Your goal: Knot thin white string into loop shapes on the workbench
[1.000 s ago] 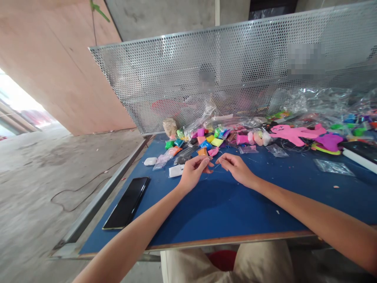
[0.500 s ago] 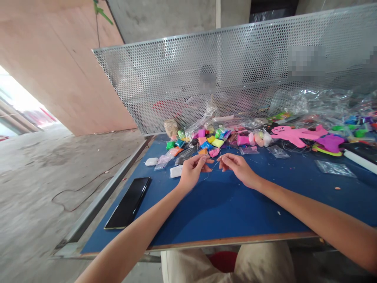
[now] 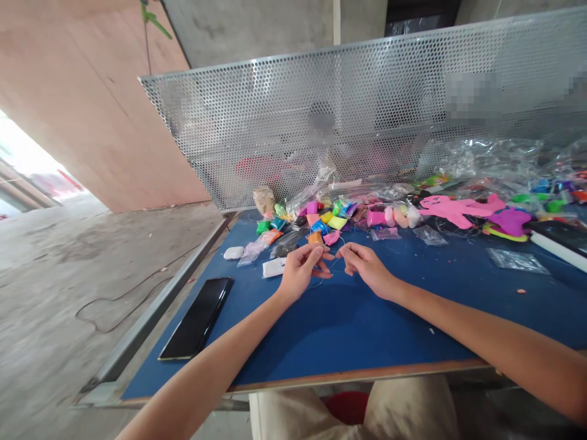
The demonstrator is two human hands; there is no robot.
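Note:
A thin pale string loops between my two hands above the blue table. My left hand pinches it between thumb and index finger, the other fingers loosely spread. Close by on the right, my right hand has its thumb and fingertips closed on the string too. The hands are a small gap apart. Just beyond them lie an orange packet, a pink packet and other small coloured packets. A white item rests beside my left hand.
A black phone lies at the left of the blue table. Behind stands a perforated metal panel. Along it are plastic bags, a pink figure, a purple piece and a black-and-white object at right.
The fingers of both hands have shifted slightly around the string, and its loop has changed shape. The whole view has moved a little.

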